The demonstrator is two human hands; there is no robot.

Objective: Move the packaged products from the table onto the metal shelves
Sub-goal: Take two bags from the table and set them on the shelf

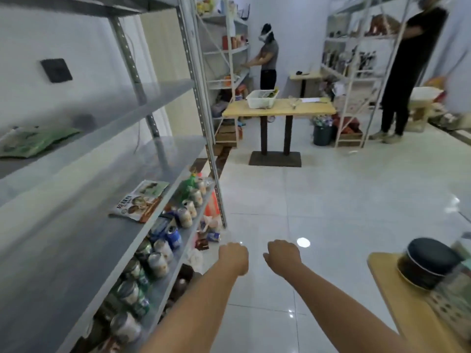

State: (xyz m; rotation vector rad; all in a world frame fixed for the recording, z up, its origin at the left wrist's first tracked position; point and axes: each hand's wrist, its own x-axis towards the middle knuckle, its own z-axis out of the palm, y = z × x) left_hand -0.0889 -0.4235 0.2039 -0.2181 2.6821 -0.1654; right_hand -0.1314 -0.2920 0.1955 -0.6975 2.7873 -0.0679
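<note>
My left hand (pixel 234 258) and my right hand (pixel 282 255) hang over the tiled floor, both seen from the back with fingers curled under and nothing visible in them. The grey metal shelves (pixel 76 225) stand to my left. A brown and white food packet (pixel 139 201) lies flat on the middle shelf. A green packet (pixel 33 142) lies on the shelf above. Jars and cans (pixel 158 253) line the lower shelf. At the right edge, a wooden table (pixel 413 317) carries a dark-lidded jar (pixel 428 263) and a blurred package (pixel 456 284).
A second wooden table (pixel 279 109) with a white basket (pixel 261 98) stands ahead. One person (pixel 267 57) works at far shelves; another person (pixel 405 72) stands at the right rack (pixel 356 80). Bags and cans (pixel 209 233) lie on the floor by the shelf post.
</note>
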